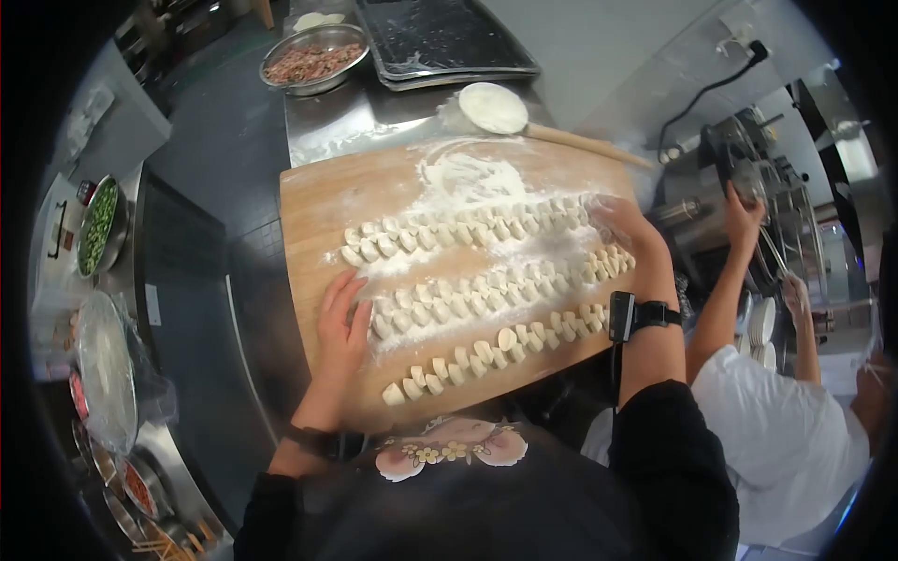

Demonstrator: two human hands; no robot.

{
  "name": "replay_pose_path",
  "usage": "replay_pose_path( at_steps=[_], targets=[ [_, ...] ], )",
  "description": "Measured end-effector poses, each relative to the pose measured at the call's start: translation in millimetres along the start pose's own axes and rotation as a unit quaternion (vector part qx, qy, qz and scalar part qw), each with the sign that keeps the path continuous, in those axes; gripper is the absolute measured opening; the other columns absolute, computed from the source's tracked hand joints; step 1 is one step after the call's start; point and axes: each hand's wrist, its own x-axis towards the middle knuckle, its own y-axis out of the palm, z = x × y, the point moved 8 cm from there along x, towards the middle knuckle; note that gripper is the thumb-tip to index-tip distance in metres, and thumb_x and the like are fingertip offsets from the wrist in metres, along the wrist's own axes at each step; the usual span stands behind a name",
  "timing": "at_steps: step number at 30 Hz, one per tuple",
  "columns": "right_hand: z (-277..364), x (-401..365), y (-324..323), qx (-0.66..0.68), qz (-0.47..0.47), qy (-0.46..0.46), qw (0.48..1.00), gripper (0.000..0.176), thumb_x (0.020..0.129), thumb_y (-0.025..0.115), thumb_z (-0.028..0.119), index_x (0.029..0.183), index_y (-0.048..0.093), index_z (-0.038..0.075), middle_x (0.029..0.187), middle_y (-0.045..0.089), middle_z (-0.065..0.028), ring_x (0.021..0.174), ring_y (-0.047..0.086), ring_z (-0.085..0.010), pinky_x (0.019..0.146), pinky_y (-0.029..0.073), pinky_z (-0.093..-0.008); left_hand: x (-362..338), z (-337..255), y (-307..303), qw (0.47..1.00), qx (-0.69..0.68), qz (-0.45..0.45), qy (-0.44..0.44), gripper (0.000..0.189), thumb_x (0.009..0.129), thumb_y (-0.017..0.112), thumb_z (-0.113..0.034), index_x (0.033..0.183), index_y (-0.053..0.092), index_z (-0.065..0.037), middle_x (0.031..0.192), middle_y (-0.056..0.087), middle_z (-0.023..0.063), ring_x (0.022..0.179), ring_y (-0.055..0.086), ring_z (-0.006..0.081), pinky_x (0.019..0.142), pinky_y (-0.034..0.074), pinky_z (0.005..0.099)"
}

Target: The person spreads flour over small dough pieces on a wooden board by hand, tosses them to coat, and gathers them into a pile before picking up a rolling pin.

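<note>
On a floured wooden board (313,210) lie three long rows of small cut dough pieces. The back row (468,229) and the middle row (477,297) are dusted white with flour; the front row (482,357) looks barer and yellower. My left hand (342,323) rests at the board's left side, fingers apart, by the left ends of the back and middle rows, holding nothing. Smeared by motion, my right hand (625,222) is over the right end of the back row, and its fingers cannot be made out. Loose flour (472,178) is spread behind the rows.
Beyond the board are a ladle-like scoop of flour (493,108) with a wooden handle (585,142), black trays (440,42) and a metal bowl of minced filling (313,61). Chopped greens (98,227) stand left. A co-worker in a white shirt (776,439) works close on my right.
</note>
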Motion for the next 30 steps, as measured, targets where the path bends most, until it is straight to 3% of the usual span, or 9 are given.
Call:
replay_pose_path(
  at_steps=[4, 10, 14, 16, 20, 22, 26, 28, 30],
  targets=[
    [-63.5, -14.1, -71.7, 0.039, -0.072, 0.034, 0.996, 0.017, 0.090, 0.063, 0.016, 0.097, 0.065, 0.000, 0.073, 0.061, -0.0025, 0.062, 0.054, -0.0133, 0.056, 0.043, -0.0283, -2.2, 5.8, 2.0, 0.999, 0.036, -0.004, 0.034, 0.029, 0.089, 0.062, -0.008, 0.117, 0.064, -0.002, 0.132, 0.056, 0.0179, 0.121, 0.054, 0.0323, 0.098, 0.045, 0.0373],
    [-77.7, -30.7, -134.8, -0.198, -0.274, 0.056, 0.939, 0.027, 0.085, 0.062, 0.007, 0.111, 0.069, 0.003, 0.082, 0.070, -0.0079, 0.066, 0.061, -0.0164, 0.059, 0.049, -0.0301, -1.2, 5.8, 0.2, 1.000, 0.009, -0.013, 0.025, 0.030, 0.091, 0.059, -0.009, 0.119, 0.063, 0.000, 0.131, 0.056, 0.0183, 0.124, 0.052, 0.0322, 0.103, 0.041, 0.0372],
    [-51.8, -49.7, -104.9, 0.016, -0.134, 0.023, 0.991, 0.025, 0.083, 0.062, 0.008, 0.105, 0.070, 0.000, 0.086, 0.072, -0.0111, 0.064, 0.062, -0.0185, 0.059, 0.050, -0.0327, -2.6, 6.0, -0.8, 1.000, -0.013, -0.009, 0.002, 0.030, 0.092, 0.057, -0.008, 0.121, 0.061, 0.001, 0.133, 0.055, 0.0182, 0.126, 0.051, 0.0317, 0.107, 0.037, 0.0366],
    [-48.2, -44.3, -118.9, -0.192, -0.159, 0.007, 0.968, 0.023, 0.081, 0.063, 0.011, 0.099, 0.072, 0.001, 0.086, 0.072, -0.0133, 0.067, 0.063, -0.0206, 0.063, 0.051, -0.0326, -3.3, 9.6, -0.1, 1.000, -0.007, -0.008, 0.014, 0.030, 0.093, 0.057, -0.008, 0.121, 0.061, 0.001, 0.133, 0.055, 0.0181, 0.126, 0.050, 0.0316, 0.107, 0.037, 0.0367],
    [-56.9, -30.0, -119.1, -0.236, -0.100, 0.016, 0.966, 0.019, 0.081, 0.063, 0.014, 0.093, 0.075, 0.004, 0.083, 0.071, -0.0152, 0.069, 0.066, -0.0239, 0.064, 0.052, -0.0329, -3.4, 10.3, 0.5, 1.000, 0.003, -0.009, 0.016, 0.030, 0.093, 0.057, -0.010, 0.120, 0.062, 0.001, 0.133, 0.054, 0.0178, 0.126, 0.050, 0.0310, 0.107, 0.037, 0.0371],
    [-62.4, -27.8, -153.5, -0.312, -0.277, 0.054, 0.907, 0.020, 0.081, 0.063, 0.017, 0.092, 0.075, 0.007, 0.084, 0.072, -0.0144, 0.071, 0.069, -0.0251, 0.066, 0.053, -0.0342, -2.8, 8.2, -0.2, 1.000, 0.008, -0.012, 0.022, 0.030, 0.092, 0.058, -0.010, 0.120, 0.062, 0.000, 0.133, 0.055, 0.0180, 0.125, 0.051, 0.0318, 0.105, 0.039, 0.0373],
    [-85.5, 16.4, -157.7, -0.562, -0.185, -0.170, 0.788, 0.020, 0.082, 0.061, 0.017, 0.090, 0.075, 0.006, 0.088, 0.073, -0.0138, 0.076, 0.071, -0.0244, 0.069, 0.055, -0.0373, -3.4, 4.7, -0.9, 0.999, 0.013, -0.016, 0.030, 0.029, 0.091, 0.060, -0.009, 0.119, 0.063, -0.002, 0.132, 0.055, 0.0179, 0.124, 0.052, 0.0323, 0.101, 0.042, 0.0369],
    [-110.7, 25.7, -180.9, -0.519, -0.195, 0.074, 0.829, 0.021, 0.083, 0.060, 0.019, 0.089, 0.076, 0.007, 0.093, 0.074, -0.0104, 0.082, 0.071, -0.0262, 0.074, 0.055, -0.0391, -1.7, 2.2, -0.8, 1.000, 0.011, -0.011, 0.020, 0.029, 0.092, 0.058, -0.009, 0.119, 0.062, -0.001, 0.133, 0.055, 0.0182, 0.125, 0.051, 0.0326, 0.105, 0.039, 0.0377],
    [-112.4, 19.3, -164.5, -0.397, -0.170, 0.071, 0.899, 0.020, 0.083, 0.060, 0.016, 0.091, 0.074, 0.004, 0.088, 0.072, -0.0107, 0.074, 0.069, -0.0241, 0.066, 0.054, -0.0366, -2.4, 3.4, -0.5, 1.000, 0.008, -0.004, 0.006, 0.029, 0.093, 0.056, -0.009, 0.120, 0.062, 0.000, 0.133, 0.054, 0.0185, 0.127, 0.050, 0.0329, 0.108, 0.037, 0.0384]
  ],
)
